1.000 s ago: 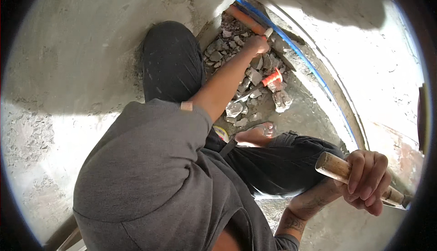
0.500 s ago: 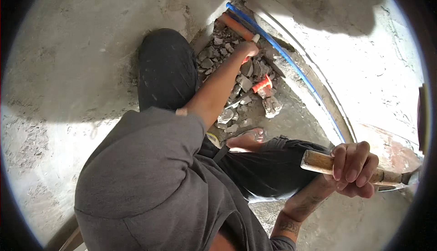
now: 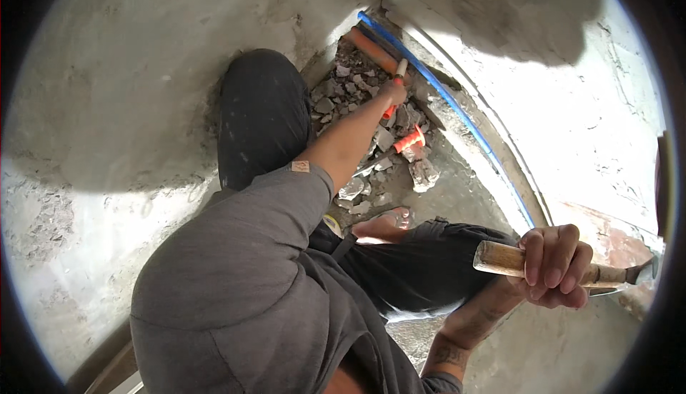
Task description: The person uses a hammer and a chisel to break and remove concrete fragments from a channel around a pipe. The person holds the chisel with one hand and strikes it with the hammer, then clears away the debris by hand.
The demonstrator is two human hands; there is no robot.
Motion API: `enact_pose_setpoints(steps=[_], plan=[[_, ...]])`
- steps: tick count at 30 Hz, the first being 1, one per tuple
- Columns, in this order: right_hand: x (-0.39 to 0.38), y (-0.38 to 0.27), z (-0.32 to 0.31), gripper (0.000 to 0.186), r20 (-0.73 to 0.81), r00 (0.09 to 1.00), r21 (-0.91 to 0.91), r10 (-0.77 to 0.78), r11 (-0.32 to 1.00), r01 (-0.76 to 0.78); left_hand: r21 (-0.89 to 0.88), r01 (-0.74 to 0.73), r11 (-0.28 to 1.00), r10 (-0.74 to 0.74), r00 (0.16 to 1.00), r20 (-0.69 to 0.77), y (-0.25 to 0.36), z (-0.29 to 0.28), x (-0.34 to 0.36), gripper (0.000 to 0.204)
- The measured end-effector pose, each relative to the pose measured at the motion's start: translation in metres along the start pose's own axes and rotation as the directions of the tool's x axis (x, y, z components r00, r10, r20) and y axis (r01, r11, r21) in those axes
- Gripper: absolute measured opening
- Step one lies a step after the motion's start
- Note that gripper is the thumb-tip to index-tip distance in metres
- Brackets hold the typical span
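Observation:
My left hand [image 3: 391, 94] reaches out over a heap of broken concrete [image 3: 344, 87] in the corner. Its fingers are closed around an orange-gripped chisel [image 3: 401, 71], whose pale end sticks up above the fist; the working tip is hidden. Off to the right, my right hand [image 3: 554, 265] is wrapped round the wooden handle of a hammer [image 3: 499, 258]. The metal head lies near the picture's right rim and is partly cut off. A second chisel with an orange guard [image 3: 409, 139] lies on the rubble, nearer to me than my left hand.
A blue pipe [image 3: 457, 108] runs along the foot of the right wall, beside a channel. An orange-brown pipe [image 3: 370, 48] lies in the corner next to it. My bent knee [image 3: 263, 108] is left of the rubble, and my sandalled foot [image 3: 386, 226] stands close by.
My left hand has shifted slightly, and more of the chisel's pale end shows above the fist. The right hand keeps the hammer in nearly the same place. The view has tilted a little.

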State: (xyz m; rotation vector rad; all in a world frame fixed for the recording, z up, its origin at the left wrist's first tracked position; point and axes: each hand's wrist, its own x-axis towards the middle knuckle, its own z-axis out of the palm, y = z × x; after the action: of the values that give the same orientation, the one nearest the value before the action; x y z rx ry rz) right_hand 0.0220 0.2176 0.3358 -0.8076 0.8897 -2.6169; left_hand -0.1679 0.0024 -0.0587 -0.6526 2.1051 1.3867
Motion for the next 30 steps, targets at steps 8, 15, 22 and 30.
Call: enact_pose_setpoints(steps=[8, 15, 22, 30], plan=[[-0.004, 0.002, 0.004, 0.022, 0.012, 0.999, -0.105, -0.041, 0.994, 0.042, 0.296, 0.01, 0.955, 0.016, 0.996, -0.084, 0.011, -0.024, -0.06, 0.044], [0.001, 0.016, -0.003, 0.022, 0.086, 0.996, -0.145, 0.024, 0.989, -0.011, 0.238, -0.073, 0.969, 0.144, 0.944, -0.296, -0.036, -0.022, -0.066, 0.038], [-0.011, 0.011, -0.002, 0.02, -0.306, 0.942, -0.539, 0.137, 0.791, -0.29, 0.262, 0.016, 0.965, 0.024, 0.989, -0.149, -0.01, -0.025, -0.1, 0.039], [0.001, 0.046, -0.015, 0.03, -0.735, 0.676, -0.667, 0.051, 0.124, -0.735, -0.644, 0.018, 0.764, -0.078, 0.995, -0.065, -0.029, 0.034, -0.06, 0.026]])
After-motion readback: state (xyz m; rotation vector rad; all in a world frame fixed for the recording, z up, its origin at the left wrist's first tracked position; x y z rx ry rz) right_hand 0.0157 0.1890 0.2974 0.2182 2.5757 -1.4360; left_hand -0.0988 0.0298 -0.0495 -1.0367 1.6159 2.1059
